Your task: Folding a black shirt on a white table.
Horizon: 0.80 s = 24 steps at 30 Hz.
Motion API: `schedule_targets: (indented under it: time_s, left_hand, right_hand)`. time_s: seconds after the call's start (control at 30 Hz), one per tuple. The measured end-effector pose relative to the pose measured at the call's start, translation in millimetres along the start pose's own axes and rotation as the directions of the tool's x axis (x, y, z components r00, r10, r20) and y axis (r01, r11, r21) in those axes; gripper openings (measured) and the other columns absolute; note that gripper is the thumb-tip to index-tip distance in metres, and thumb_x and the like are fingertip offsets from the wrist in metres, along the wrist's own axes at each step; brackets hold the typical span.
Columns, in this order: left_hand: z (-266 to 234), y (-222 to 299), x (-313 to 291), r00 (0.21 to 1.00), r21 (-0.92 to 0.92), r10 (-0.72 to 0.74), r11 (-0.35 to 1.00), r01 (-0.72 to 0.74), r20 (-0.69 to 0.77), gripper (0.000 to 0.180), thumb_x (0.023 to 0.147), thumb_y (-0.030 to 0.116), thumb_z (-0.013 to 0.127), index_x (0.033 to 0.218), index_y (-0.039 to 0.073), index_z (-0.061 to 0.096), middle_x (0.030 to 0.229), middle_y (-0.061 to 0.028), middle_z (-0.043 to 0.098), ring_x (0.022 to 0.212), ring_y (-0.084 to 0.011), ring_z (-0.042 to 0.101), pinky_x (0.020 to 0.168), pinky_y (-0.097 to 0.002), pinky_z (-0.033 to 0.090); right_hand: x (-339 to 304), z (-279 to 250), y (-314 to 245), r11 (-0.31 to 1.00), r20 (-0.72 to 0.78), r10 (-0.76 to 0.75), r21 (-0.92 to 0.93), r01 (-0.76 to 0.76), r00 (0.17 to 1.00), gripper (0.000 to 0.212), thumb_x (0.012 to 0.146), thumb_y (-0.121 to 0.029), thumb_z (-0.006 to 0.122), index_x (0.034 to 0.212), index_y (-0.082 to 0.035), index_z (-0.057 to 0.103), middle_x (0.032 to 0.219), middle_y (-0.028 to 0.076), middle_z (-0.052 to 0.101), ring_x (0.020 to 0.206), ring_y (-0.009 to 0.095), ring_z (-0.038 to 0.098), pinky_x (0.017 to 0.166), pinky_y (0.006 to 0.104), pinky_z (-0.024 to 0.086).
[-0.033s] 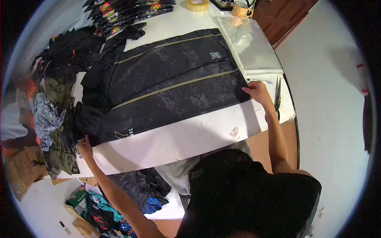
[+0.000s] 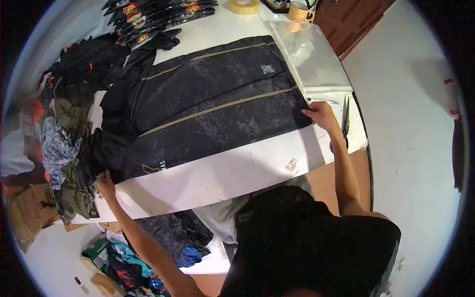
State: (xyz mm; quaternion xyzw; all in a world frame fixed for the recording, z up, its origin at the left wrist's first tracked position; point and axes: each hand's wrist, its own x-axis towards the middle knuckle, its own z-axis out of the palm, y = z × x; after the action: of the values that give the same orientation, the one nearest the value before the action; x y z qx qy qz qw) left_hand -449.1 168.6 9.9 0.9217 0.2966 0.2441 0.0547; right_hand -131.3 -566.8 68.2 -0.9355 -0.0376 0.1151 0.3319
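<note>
A dark garment (image 2: 208,106) lay spread flat across the white worktop (image 2: 237,173), the left hand (image 2: 105,182) pinching its near-left corner and the right hand (image 2: 321,115) pressing its right edge, beside clear plastic bags (image 2: 311,59) at the far right.

Garment (image 2: 208,111) flat on table (image 2: 222,175); clothes pile (image 2: 64,143) left, plastic bags (image 2: 311,59) right, mug (image 2: 300,12), perhaps tape roll (image 2: 245,6), behind.

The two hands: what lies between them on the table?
In the head view, the dark garment with tan stripes stretches from the left hand to the right hand. Along its near edge is bare white table.
</note>
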Motion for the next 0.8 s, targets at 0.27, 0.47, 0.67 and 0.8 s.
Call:
schedule_targets:
  time_s: [0.27, 0.47, 0.67, 0.8]
  left_hand:
    - [10.3, -23.6, -1.4, 0.997, 0.019, -0.062, 0.998, 0.063, -0.047, 0.031, 0.093, 0.031, 0.068, 0.084, 0.001, 0.07, 0.071, -0.017, 0.066, 0.059, -0.028, 0.061, 0.058, -0.0402, 0.046]
    - [10.7, -20.1, 5.6, 0.999, -0.024, -0.012, 1.0, 0.011, -0.042, 0.03, 0.098, 0.029, 0.061, 0.089, 0.002, 0.067, 0.075, -0.0185, 0.067, 0.062, -0.0383, 0.061, 0.058, -0.0432, 0.046]
    - [12.6, -17.5, 8.4, 0.985, -0.029, -0.023, 0.999, 0.019, -0.171, 0.026, 0.101, 0.028, 0.056, 0.098, 0.003, 0.063, 0.083, -0.0238, 0.067, 0.073, -0.0441, 0.064, 0.058, -0.0495, 0.046]
    - [7.4, 22.3, 8.4, 0.981, -0.016, -0.14, 0.99, 0.139, -0.135, 0.027, 0.102, 0.03, 0.053, 0.1, 0.004, 0.061, 0.086, -0.0254, 0.067, 0.078, -0.0463, 0.064, 0.059, -0.0518, 0.045]
  right_hand:
    - [-31.1, -15.4, 3.1, 0.995, -0.219, -0.099, -0.042, 0.092, 0.971, 0.022, 0.077, -0.016, 0.08, 0.086, 0.003, 0.072, 0.079, 0.013, 0.072, 0.072, 0.019, 0.068, 0.066, 0.0311, 0.053]
    - [-44.1, 0.4, 0.7, 0.997, -0.11, -0.074, -0.015, 0.073, 0.991, 0.026, 0.075, -0.016, 0.082, 0.09, 0.003, 0.073, 0.078, 0.013, 0.071, 0.068, 0.018, 0.066, 0.065, 0.0321, 0.053]
    - [-43.1, -3.1, 1.6, 0.999, -0.06, -0.046, 0.001, 0.046, 0.997, 0.021, 0.077, -0.014, 0.079, 0.089, 0.002, 0.073, 0.076, 0.015, 0.07, 0.066, 0.019, 0.065, 0.064, 0.0329, 0.052]
    - [-44.9, -7.6, 9.9, 1.0, -0.051, -0.011, 0.01, 0.012, 0.999, 0.018, 0.077, -0.013, 0.078, 0.088, 0.001, 0.074, 0.076, 0.016, 0.07, 0.064, 0.021, 0.064, 0.063, 0.0346, 0.051]
